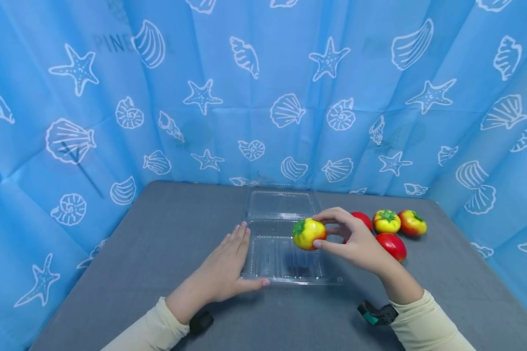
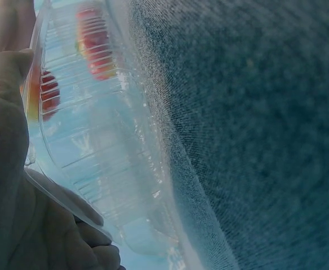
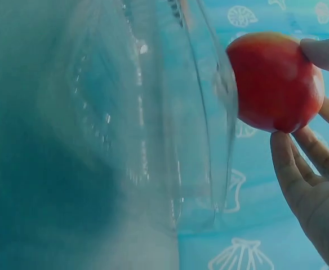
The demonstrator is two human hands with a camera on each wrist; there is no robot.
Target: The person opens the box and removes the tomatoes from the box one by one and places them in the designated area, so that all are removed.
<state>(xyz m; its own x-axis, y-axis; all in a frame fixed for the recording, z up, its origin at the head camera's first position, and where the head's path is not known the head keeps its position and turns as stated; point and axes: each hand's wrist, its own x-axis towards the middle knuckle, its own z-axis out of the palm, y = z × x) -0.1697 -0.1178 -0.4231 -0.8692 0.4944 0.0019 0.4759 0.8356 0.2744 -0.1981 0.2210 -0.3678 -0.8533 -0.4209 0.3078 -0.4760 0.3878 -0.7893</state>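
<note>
My right hand (image 1: 350,242) pinches a yellow-and-red tomato (image 1: 308,235) between thumb and fingers, its green leafy top facing left. The tomato is held over the right part of a clear plastic clamshell container (image 1: 268,253), whose lid (image 1: 281,202) lies folded back toward the curtain. In the right wrist view the red underside of the tomato (image 3: 274,81) overlaps the container's rim. My left hand (image 1: 224,268) lies along the container's left side, fingers straight and thumb stretched along the front edge. Through the clear wall, the left wrist view shows blurred red-and-yellow shapes.
To the right of the container several more tomatoes sit close together, among them a yellow-topped tomato (image 1: 386,222), a tilted red-yellow tomato (image 1: 413,223) and a red tomato (image 1: 392,246). A grey cloth covers the table (image 1: 180,219). A blue shell-print curtain (image 1: 254,131) stands behind.
</note>
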